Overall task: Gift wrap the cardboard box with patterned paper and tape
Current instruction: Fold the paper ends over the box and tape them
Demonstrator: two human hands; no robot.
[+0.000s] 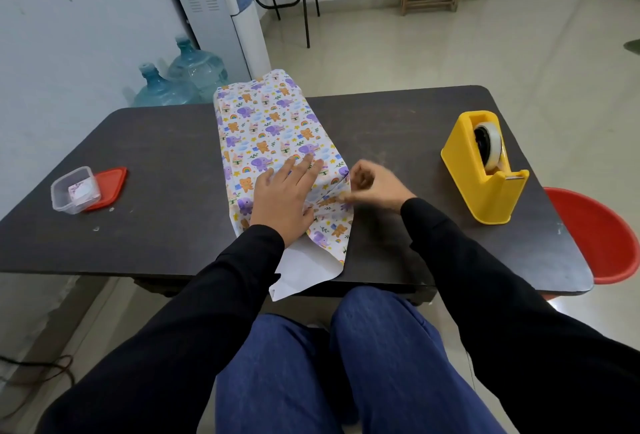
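Left hand (282,196) lies flat, fingers spread, on my long paper-covered box (273,135) mid-surface (156,170). My right hand (372,187) pinches the glossy patterned paper (332,222) into a fold at the box's near end; its plain white underside overhangs the dark, scuffed surface, with a boxy yellow tape dispenser (485,170) well apart.

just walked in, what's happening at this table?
A seated person is gift wrapping a box in patterned paper. The left hand presses flat on top near the close end, while the right hand folds the loose paper flap there. That end is still open. A yellow tape dispenser sits untouched to the right.
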